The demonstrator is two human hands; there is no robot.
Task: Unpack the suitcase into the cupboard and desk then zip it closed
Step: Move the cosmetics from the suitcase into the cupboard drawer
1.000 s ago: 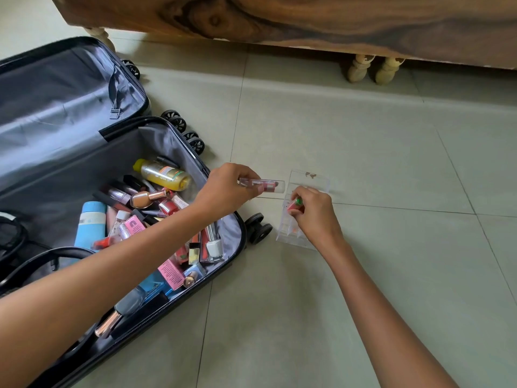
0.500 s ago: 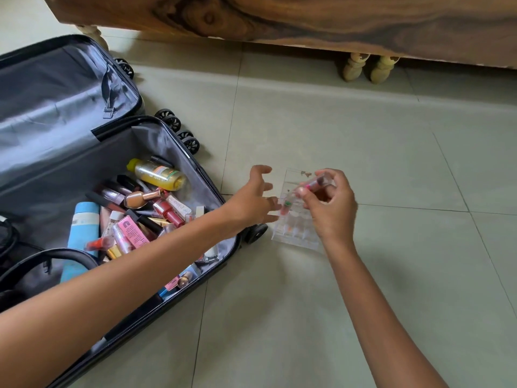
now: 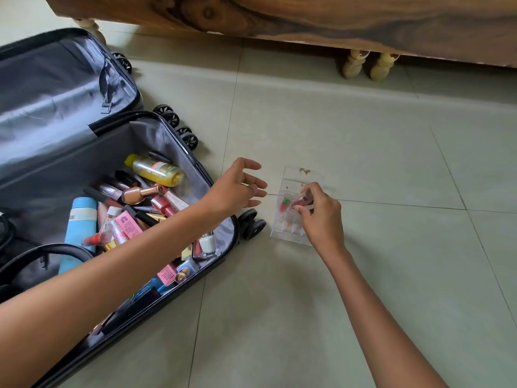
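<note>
A black suitcase (image 3: 70, 152) lies open on the floor at the left, its near half full of cosmetics: a yellow bottle (image 3: 156, 170), a blue tube (image 3: 78, 233), nail polishes and pink boxes. To its right stands a clear plastic organiser (image 3: 293, 180) with a small red item in one slot. My right hand (image 3: 321, 217) pinches a clear pink lip gloss tube (image 3: 300, 201) over the organiser. My left hand (image 3: 237, 189) hovers with its fingers spread and holds nothing, between the suitcase and the organiser.
A dark wooden piece of furniture (image 3: 307, 15) on turned pale legs (image 3: 354, 64) runs along the top. Suitcase wheels (image 3: 251, 224) stick out beside the organiser. A black bag handle (image 3: 33, 254) lies in the suitcase at the lower left. Pale floor tiles surround everything.
My left hand passed the lip gloss tube to my right hand and drew back empty. My right hand lowered the tube to the organiser.
</note>
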